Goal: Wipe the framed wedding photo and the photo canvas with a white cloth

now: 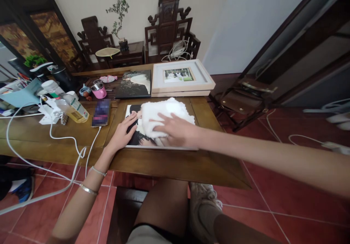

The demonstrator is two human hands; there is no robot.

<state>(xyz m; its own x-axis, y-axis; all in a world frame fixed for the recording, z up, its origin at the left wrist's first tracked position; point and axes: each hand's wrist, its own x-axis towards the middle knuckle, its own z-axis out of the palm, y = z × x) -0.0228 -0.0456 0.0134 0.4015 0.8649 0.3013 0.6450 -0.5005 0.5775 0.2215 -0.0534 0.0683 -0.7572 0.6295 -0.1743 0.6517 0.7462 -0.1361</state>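
Observation:
A photo panel lies flat near the front edge of the wooden table. Its left end shows dark and pale parts of a picture. A fluffy white cloth covers most of the rest. On the panel's left side rests my left hand, flat with its fingers stretched out. My right hand lies on top of the cloth, slightly blurred, fingers spread and pressing it to the panel. Whatever is under the cloth and right palm is hidden.
Behind the panel lie a dark photo panel and stacked pale wooden frames. To the left are a charging phone, a bottle of yellowish liquid, a pink mug and white cables. A brown bag sits at right.

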